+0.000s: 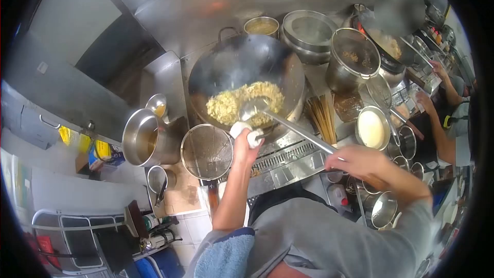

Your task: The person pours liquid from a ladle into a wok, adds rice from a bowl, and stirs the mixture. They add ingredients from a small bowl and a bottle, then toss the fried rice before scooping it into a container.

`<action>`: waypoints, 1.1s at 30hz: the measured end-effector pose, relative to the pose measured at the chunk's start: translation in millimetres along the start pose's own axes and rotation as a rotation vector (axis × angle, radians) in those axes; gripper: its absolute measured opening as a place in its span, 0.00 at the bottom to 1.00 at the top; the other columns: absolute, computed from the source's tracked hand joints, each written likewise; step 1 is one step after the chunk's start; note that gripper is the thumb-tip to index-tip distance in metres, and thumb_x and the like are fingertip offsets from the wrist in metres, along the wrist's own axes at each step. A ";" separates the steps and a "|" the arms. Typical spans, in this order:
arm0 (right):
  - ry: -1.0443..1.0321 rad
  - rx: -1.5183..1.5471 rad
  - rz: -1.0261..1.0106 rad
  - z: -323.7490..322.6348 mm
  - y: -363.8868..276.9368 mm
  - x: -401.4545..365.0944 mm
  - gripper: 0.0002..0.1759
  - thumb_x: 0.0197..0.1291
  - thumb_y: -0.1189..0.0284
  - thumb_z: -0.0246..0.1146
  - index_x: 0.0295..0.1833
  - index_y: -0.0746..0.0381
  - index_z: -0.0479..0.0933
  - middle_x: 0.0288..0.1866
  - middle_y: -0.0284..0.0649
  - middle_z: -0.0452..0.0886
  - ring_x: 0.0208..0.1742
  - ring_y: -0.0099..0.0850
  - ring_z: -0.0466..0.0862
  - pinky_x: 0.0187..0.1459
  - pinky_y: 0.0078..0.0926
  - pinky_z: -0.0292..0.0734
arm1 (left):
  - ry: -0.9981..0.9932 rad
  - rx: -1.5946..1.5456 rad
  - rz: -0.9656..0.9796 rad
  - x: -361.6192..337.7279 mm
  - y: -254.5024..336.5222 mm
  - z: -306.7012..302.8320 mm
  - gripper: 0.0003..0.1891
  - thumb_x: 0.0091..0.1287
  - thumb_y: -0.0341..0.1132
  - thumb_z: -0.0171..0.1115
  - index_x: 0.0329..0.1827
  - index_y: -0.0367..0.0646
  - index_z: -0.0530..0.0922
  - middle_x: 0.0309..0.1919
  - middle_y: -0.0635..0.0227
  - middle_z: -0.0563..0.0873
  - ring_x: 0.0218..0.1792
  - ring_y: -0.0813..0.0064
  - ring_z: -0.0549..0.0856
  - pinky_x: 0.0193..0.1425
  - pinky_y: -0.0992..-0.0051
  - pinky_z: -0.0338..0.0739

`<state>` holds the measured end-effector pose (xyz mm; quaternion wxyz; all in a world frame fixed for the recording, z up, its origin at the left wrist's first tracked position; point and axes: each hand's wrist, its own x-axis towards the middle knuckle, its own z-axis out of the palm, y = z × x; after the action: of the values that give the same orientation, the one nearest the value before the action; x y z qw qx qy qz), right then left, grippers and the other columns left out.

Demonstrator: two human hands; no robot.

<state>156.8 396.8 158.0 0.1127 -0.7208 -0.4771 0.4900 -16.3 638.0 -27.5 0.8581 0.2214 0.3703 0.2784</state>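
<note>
Nearest the lens is a blue towel (226, 257) lying on the shoulder of the person's grey shirt (319, 237). Beyond it, the wok (242, 59) sits on the steel range (288, 162), dark and deep, with a mound of yellow fried rice (229, 105) in its near half. It looks heavy and hot, and rigid. The safe hold is the near handle, which is padded with a white cloth (248, 135). The left hand (242, 148) is clamped on that handle through the cloth.

The ladle (288, 126) is long, stiff and probably light. Its bowl rests in the rice, and its thin shaft slants back to the right hand (357, 162), which is closed around the far end, away from the heat. The rice is loose and would scatter if tossed hard.

A steel pot (144, 136) stands left of the wok, and a mesh strainer (207, 152) is just beside the left hand. A co-worker's arm (442, 134) reaches in at the right edge.
</note>
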 end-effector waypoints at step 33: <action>0.027 0.253 -0.023 20.8 20.2 2.6 0.09 0.68 0.66 0.50 0.42 0.59 0.72 0.19 0.32 0.72 0.12 0.23 0.72 0.14 0.22 0.67 | -0.064 0.054 -0.017 -65.5 -14.0 -10.3 0.15 0.67 0.33 0.50 0.57 0.48 0.67 0.39 0.61 0.81 0.33 0.64 0.83 0.27 0.63 0.79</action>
<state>151.7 382.0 133.4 0.2148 -0.7017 -0.4183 0.5353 -57.0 587.3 -8.7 0.8656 0.2499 0.3519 0.2539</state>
